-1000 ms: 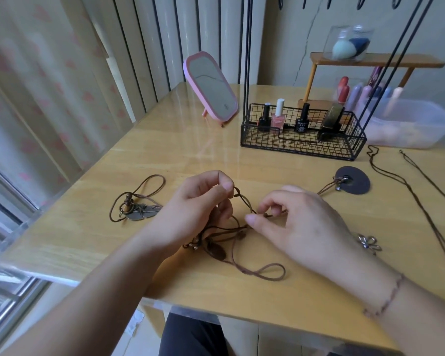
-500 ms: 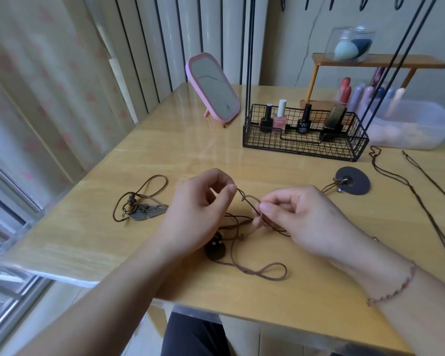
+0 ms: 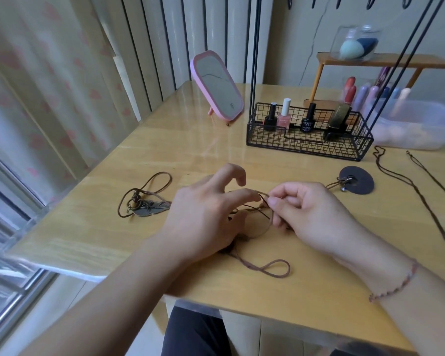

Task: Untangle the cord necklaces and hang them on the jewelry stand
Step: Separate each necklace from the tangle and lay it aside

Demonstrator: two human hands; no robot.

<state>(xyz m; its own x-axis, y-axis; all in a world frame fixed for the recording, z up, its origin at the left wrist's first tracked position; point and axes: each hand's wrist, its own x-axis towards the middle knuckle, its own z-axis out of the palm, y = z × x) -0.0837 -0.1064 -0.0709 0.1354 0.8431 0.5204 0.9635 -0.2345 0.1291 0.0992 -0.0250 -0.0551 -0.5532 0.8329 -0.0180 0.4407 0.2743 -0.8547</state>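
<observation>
Mid-untangle here. Pinching a strand of the cord tangle (image 3: 252, 210) between thumb and forefinger of the right grip (image 3: 311, 214). Pinching the same knotty bit from the other side with the left grip (image 3: 206, 214), thumb against a fingertip by the look of it, spare fingers lifted and curled. All of it low in the centre of the frame, just above the surface (image 3: 190, 150), with one loop (image 3: 275, 268) trailing toward the near edge.

Stuff to worry about:
- Pulling the two pinches apart too hard and cinching the knot tighter instead of opening it.
- Dragging the round pendant (image 3: 356, 179) right of centre, seemingly tied in by a cord running under the right grip.
- Sweeping that trailing loop off the near edge with a wrist.

Hard to make out:
- Most of the knot, buried under both palms. Can't tell how many necklaces are in there, or whether a dark blob under the left palm is a pendant.
- Only the black rods (image 3: 253, 60) of the jewelry stand in the upper middle, with its hooks (image 3: 370, 0) chopped by the top edge.
- Loose cords (image 3: 421, 196) running out of the right side.
- Feather necklace (image 3: 144, 206) at centre left, well apart and untouched.
</observation>
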